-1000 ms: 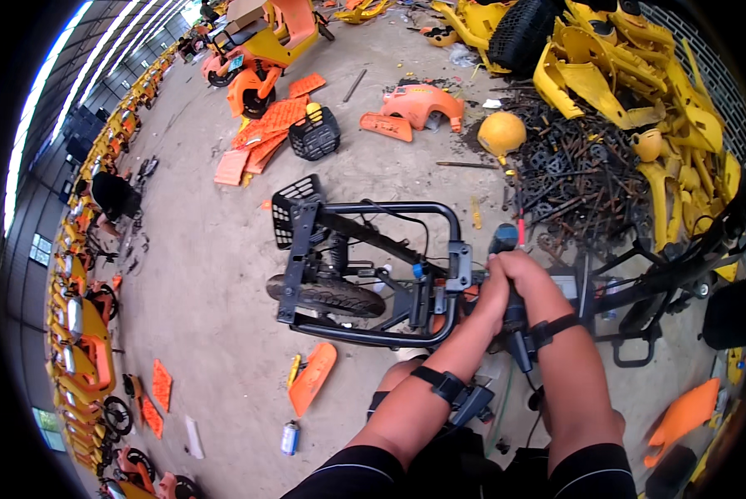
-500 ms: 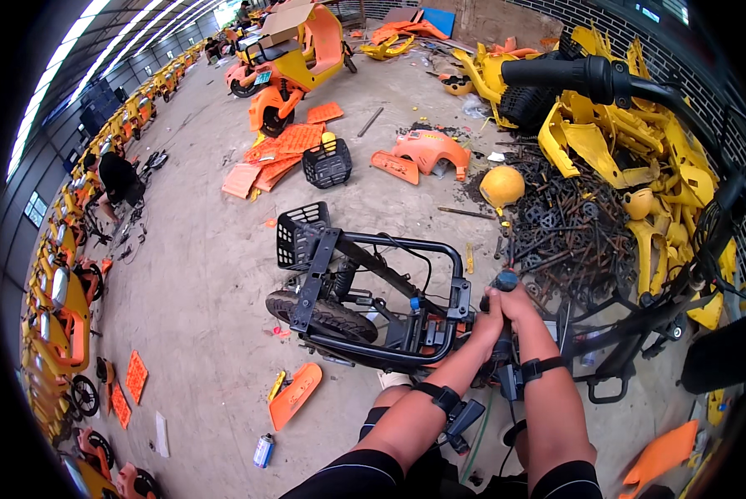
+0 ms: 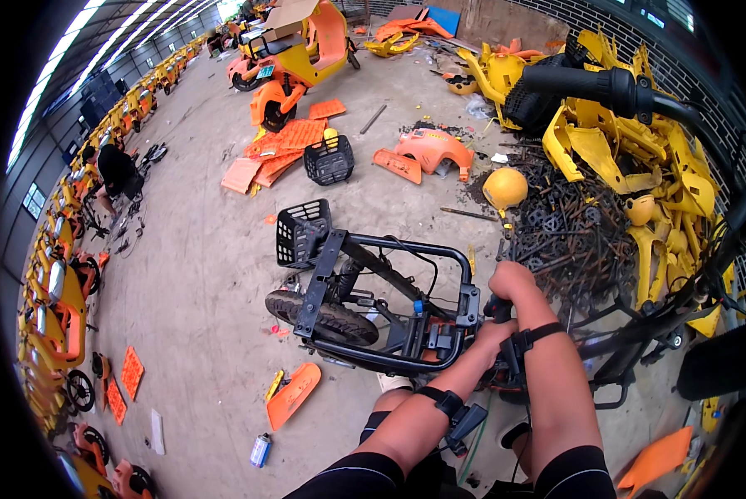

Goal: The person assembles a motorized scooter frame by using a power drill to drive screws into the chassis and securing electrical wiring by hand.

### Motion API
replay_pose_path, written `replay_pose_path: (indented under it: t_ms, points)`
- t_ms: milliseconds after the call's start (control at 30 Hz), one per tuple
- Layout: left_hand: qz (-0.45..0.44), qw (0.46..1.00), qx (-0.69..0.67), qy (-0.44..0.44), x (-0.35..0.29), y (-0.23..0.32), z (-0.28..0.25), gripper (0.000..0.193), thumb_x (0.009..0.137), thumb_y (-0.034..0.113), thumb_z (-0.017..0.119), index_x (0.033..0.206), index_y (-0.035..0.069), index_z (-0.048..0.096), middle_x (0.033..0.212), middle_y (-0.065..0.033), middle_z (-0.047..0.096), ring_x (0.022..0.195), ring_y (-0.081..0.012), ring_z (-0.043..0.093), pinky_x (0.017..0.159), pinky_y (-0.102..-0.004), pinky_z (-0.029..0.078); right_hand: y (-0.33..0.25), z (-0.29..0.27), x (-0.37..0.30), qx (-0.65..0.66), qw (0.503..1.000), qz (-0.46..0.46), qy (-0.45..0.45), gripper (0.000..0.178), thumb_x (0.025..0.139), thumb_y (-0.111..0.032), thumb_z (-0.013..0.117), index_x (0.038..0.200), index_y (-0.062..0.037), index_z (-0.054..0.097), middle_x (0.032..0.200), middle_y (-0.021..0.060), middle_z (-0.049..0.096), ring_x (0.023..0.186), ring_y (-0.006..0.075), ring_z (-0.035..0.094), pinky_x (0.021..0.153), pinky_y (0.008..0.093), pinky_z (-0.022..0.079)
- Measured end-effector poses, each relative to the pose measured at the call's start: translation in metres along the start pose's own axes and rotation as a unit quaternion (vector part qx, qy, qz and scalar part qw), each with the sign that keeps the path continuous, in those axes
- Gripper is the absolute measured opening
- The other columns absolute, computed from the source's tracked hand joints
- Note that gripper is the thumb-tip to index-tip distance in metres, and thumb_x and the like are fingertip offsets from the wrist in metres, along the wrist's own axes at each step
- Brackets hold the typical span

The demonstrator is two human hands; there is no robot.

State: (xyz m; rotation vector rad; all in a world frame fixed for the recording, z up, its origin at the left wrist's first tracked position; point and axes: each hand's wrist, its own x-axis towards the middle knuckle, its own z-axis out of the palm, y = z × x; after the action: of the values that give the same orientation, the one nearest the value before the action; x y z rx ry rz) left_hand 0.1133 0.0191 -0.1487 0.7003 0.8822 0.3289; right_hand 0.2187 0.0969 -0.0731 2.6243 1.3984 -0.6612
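Note:
A stripped black scooter frame [image 3: 406, 243] lies before me, its rear wheel [image 3: 327, 320] and black basket [image 3: 302, 233] to the left. My right hand [image 3: 514, 284] is closed round a dark power tool [image 3: 497, 309], over the frame's middle. Only a short black part of the tool shows between my hands; its exact kind is hidden. Just below, my left hand [image 3: 494, 334] is at the frame beside the tool, its fingers mostly hidden by the frame and wrist. Exposed parts and cables [image 3: 439, 337] sit inside the frame next to it.
A handlebar grip [image 3: 585, 86] juts in at upper right. Behind it are yellow panels [image 3: 597, 150] and a heap of dark metal parts [image 3: 560, 224]. Orange panels [image 3: 294, 391], a spray can [image 3: 260, 450] and a crate [image 3: 329, 158] lie about. Another person [image 3: 119, 173] crouches far left.
My right hand has risen slightly and turned over the tool, its elbow swinging outward. The tool's blue-grey end, visible before, is now covered. My left hand has shifted slightly down.

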Motion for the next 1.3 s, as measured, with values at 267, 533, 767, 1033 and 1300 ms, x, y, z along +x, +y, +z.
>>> replay_pose_path:
  t_ms: [267,533,767,1033,1300]
  points:
    - [-0.01,1.0,-0.02,0.007,-0.008,0.017,-0.003,0.029,0.081,0.027,0.072,0.096,0.003,0.068,0.082,-0.0042,0.069,0.069,-0.0138,0.065,0.06,-0.0293,0.047,-0.02,-0.007,-0.005,-0.096,0.992,-0.082,-0.016,0.038,0.076,-0.021,0.058,0.105,-0.0047,0.075,0.113,0.0189,0.07,0.105,0.0343,0.068,0.09,0.0429,0.054]
    - [-0.069,0.998,0.007,0.007,-0.022,0.048,-0.003,0.04,0.086,0.032,0.067,0.105,-0.003,0.066,0.088,-0.0097,0.071,0.07,-0.0179,0.068,0.064,-0.03,0.053,-0.02,-0.007,-0.002,-0.049,0.998,-0.045,0.004,0.036,0.076,-0.024,0.06,0.104,-0.0069,0.076,0.111,0.0181,0.071,0.104,0.0338,0.068,0.089,0.042,0.054]
    - [-0.104,0.994,0.011,-0.015,0.04,0.012,-0.014,0.037,0.087,0.032,0.07,0.102,-0.001,0.066,0.088,-0.0097,0.071,0.061,-0.0192,0.068,0.052,-0.0327,0.055,-0.028,-0.009,-0.01,-0.07,0.997,-0.028,0.021,0.034,0.077,-0.022,0.06,0.103,-0.0065,0.076,0.11,0.0173,0.072,0.103,0.0327,0.069,0.088,0.0411,0.055]
    - [-0.092,0.994,-0.044,-0.034,0.071,-0.013,-0.018,0.039,0.094,0.038,0.063,0.108,0.002,0.064,0.092,-0.0083,0.072,0.07,-0.018,0.07,0.059,-0.0339,0.057,-0.024,-0.007,-0.006,-0.081,0.996,-0.024,0.007,0.034,0.077,-0.021,0.059,0.102,-0.0064,0.076,0.108,0.0176,0.072,0.101,0.033,0.07,0.087,0.0412,0.055]
    - [-0.074,0.997,0.001,-0.032,0.061,-0.005,-0.021,0.053,0.085,0.046,0.069,0.103,-0.003,0.068,0.094,-0.0106,0.071,0.074,-0.0199,0.069,0.062,-0.0313,0.051,-0.029,-0.009,-0.002,-0.065,0.998,-0.028,0.006,0.036,0.076,-0.023,0.058,0.102,-0.0051,0.076,0.11,0.0193,0.071,0.103,0.0335,0.069,0.089,0.0417,0.054]
